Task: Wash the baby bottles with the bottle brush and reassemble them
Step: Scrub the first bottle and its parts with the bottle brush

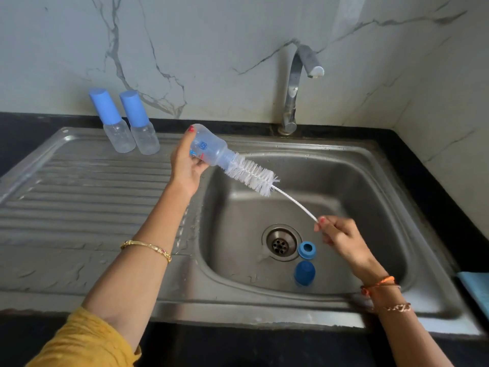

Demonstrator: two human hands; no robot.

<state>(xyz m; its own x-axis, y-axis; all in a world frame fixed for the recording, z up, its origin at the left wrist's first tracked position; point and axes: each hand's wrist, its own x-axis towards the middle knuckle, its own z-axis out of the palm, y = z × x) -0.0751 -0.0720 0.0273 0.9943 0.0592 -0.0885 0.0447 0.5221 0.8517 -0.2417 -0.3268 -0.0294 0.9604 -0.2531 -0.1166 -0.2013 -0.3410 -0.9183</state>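
Soft, even daylight, faint glare on the sink rim (264, 300), wide-angle bending at edges, slight overall softness.

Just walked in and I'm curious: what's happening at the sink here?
A person is washing a baby bottle over a steel sink. The left hand grips the open bottle, tilted with its mouth toward the basin, while the right hand pinches the wire handle of a white bottle brush, whose bristle tip sits in the bottle's neck. A blue cap and a blue collar ring lie in the basin by the drain. Two capped bottles stand on the drainboard. No water runs from the tap.
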